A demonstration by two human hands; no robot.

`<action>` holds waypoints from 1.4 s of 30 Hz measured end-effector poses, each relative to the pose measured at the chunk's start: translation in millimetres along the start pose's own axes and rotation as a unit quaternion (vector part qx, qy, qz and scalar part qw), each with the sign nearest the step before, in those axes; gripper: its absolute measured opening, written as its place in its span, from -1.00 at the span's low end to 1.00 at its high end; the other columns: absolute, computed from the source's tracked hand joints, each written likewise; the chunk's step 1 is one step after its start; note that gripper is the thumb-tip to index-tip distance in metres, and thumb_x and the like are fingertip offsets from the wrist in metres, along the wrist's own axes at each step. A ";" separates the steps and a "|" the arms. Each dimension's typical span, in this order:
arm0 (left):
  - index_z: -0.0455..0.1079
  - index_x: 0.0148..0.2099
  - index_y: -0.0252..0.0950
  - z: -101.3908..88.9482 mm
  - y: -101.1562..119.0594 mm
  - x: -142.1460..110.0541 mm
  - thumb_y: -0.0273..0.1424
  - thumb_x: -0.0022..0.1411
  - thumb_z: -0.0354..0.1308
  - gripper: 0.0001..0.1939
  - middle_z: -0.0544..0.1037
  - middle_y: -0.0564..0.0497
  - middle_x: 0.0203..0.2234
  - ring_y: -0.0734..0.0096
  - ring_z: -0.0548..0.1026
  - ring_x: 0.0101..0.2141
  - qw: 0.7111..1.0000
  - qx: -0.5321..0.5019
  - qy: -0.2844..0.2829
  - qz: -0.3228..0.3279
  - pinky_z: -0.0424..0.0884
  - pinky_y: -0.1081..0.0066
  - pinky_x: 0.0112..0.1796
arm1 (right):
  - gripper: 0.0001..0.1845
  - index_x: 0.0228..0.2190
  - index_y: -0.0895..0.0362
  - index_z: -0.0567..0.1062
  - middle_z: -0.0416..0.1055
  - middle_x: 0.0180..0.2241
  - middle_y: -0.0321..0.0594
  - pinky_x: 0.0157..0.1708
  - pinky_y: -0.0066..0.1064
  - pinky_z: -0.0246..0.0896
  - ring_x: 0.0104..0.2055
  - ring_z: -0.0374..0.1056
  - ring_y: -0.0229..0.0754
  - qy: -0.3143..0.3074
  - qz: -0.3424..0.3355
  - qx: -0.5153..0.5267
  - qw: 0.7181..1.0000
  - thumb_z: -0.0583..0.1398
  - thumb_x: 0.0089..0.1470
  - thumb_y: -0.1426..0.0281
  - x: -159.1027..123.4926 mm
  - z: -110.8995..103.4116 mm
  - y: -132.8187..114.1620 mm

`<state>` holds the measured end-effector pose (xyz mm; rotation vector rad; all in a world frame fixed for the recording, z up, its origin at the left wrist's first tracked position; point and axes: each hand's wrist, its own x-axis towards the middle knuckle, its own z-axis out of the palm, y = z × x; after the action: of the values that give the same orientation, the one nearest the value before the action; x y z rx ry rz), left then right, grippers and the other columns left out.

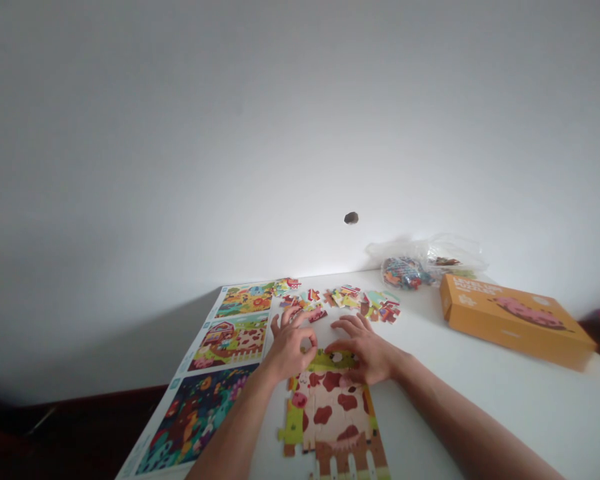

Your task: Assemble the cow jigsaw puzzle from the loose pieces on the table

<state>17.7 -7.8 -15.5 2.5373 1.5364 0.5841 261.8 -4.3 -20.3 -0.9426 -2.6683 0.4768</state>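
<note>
A partly joined jigsaw puzzle (pixel 333 413) of a brown-and-white cow above a fence lies on the white table in front of me. My left hand (pixel 290 345) is over its upper left edge, fingers spread toward some loose puzzle pieces (pixel 317 313), with the thumb curved. I see nothing gripped in it. Resting at the upper right of the joined puzzle is my right hand (pixel 366 350), its fingers apart and partly covering the top pieces. More loose pieces (pixel 380 305) lie in a heap beyond both hands.
A picture sheet (pixel 230 341) with three printed scenes runs along the table's left edge. At the back right, clear plastic bags (pixel 405 272) hold more pieces. An orange puzzle box (pixel 515 320) lies on the right. The wall (pixel 280 167) with a small hole borders the table's back.
</note>
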 end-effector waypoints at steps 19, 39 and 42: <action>0.48 -0.41 -0.15 3.2 -2.8 -1.3 -0.46 -0.02 0.21 -0.91 0.33 0.14 0.23 -0.10 0.01 0.27 1.000 -0.002 -0.004 0.005 -0.11 -0.21 0.18 | -0.29 0.09 -0.25 0.42 0.08 0.26 -0.05 0.20 0.39 -0.46 0.35 -0.16 0.32 -0.022 0.022 0.007 0.999 0.33 -0.15 -0.04 0.1 -1.2 -0.9; 0.51 -0.36 -0.12 1.4 -0.8 -2.1 -0.43 -0.04 0.27 -0.87 0.27 0.16 0.26 -0.13 0.00 0.28 1.000 -0.012 -0.018 0.002 -0.15 -0.22 0.20 | -0.30 0.07 -0.26 0.44 0.03 0.30 -0.11 0.21 0.41 -0.51 0.37 -0.25 0.40 -0.032 0.040 0.009 0.999 0.35 -0.16 -0.04 -2.5 -4.9 7.2; 0.51 -0.36 -0.12 1.6 -0.9 -2.3 -0.43 -0.04 0.27 -0.87 0.26 0.15 0.27 -0.13 -0.01 0.28 1.000 -0.014 -0.019 0.002 -0.16 -0.23 0.20 | -0.30 0.07 -0.27 0.44 0.03 0.29 -0.09 0.20 0.41 -0.50 0.38 -0.26 0.39 -0.031 0.041 0.010 0.999 0.35 -0.15 -0.03 -2.8 -4.5 7.3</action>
<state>16.6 -9.2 -17.8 2.5168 1.5005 0.5520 269.6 0.3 -19.4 -1.0516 -2.6829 0.5592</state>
